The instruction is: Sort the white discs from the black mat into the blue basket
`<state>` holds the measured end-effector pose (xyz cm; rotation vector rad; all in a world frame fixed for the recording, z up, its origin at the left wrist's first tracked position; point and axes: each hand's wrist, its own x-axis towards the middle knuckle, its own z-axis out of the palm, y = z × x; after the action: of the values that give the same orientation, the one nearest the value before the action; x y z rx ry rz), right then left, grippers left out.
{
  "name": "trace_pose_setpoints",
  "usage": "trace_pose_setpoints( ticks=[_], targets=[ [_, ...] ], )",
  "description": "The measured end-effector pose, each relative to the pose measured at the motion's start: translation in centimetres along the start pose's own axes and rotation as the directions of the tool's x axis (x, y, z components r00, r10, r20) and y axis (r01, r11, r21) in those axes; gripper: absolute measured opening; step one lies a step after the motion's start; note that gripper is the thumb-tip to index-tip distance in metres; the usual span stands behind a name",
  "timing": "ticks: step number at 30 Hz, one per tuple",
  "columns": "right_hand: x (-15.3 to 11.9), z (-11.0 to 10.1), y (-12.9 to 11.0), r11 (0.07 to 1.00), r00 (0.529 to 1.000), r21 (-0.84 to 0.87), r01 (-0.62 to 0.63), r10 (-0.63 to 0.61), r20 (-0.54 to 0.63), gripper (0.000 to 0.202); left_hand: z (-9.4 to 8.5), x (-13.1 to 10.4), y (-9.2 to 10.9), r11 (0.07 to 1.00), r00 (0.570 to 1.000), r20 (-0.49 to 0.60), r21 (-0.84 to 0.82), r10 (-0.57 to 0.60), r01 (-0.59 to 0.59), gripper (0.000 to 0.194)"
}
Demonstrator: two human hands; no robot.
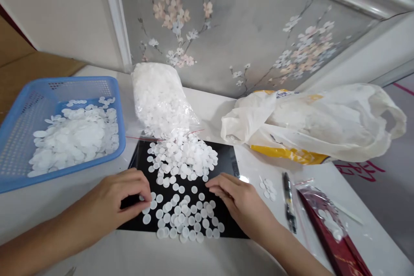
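Small round white plastic discs lie scattered on a black board, with a denser heap behind them. At the board's left side my left hand curls, thumb and forefinger brought together beside a few discs. A white edge shows in the gap behind the fingertips, but I cannot tell if it is held. My right hand is over the board's right side, fingers pressed together close to the loose discs. Whatever its fingertips may hold is hidden. A clear plastic bag of discs opens onto the heap.
A blue basket holding many white discs stands at the left. To the right lie a white and yellow carrier bag, several loose discs, a black pen and a dark red packet. A flowered panel rises behind.
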<state>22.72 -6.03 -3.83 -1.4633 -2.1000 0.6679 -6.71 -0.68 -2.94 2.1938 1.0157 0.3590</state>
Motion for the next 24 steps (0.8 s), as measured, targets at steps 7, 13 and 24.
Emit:
trace_pose_setpoints(
  ticks=[7, 13, 24],
  targets=[
    [1.7, 2.6, -0.3, 0.992, 0.993, -0.042, 0.119, -0.12, -0.014, 0.064, -0.8, -0.1, -0.6, 0.991, 0.98, -0.143, -0.021, -0.135, 0.134, 0.021],
    [2.4, 4.5, -1.2, 0.99, 0.983, -0.031, 0.139, -0.134, 0.129, 0.058, 1.2, -0.2, 0.0, 0.991, 0.992, -0.117, 0.13, 0.048, -0.033, 0.038],
    [0.8, 3.0, -0.8, 0.992, 0.995, 0.103, 0.074, -0.08, 0.056, 0.052, 1.9, -1.3, 0.5, 0.956, 0.975, -0.056, 0.216, 0.217, -0.2, 0.024]
  ],
)
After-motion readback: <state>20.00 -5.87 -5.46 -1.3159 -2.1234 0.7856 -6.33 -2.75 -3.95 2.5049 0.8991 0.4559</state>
